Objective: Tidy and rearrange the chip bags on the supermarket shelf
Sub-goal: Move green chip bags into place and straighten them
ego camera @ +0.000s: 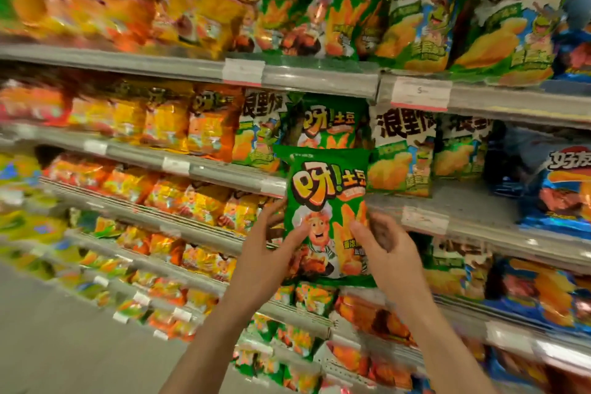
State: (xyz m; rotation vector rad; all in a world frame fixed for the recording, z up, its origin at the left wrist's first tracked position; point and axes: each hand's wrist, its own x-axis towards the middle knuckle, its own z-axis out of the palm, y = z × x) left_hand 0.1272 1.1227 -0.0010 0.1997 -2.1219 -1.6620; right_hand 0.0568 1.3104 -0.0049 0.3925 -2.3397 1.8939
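Observation:
I hold a green chip bag (326,198) with a cartoon chef upright in front of the shelves. My left hand (271,249) grips its lower left edge, thumb across the front. Gripping the lower right edge is my right hand (380,243). Directly behind it, on the second shelf (319,81), stands a matching green bag (329,121) in a slot between green-and-white bags (401,153) on its left and right. More of the same green bags (345,6) stand on the top shelf.
Long shelves run off to the left, packed with yellow and orange bags (166,125). Blue bags (563,189) fill the right end. Price tags (420,93) sit on the grey shelf rails. The aisle floor (48,329) lies at lower left.

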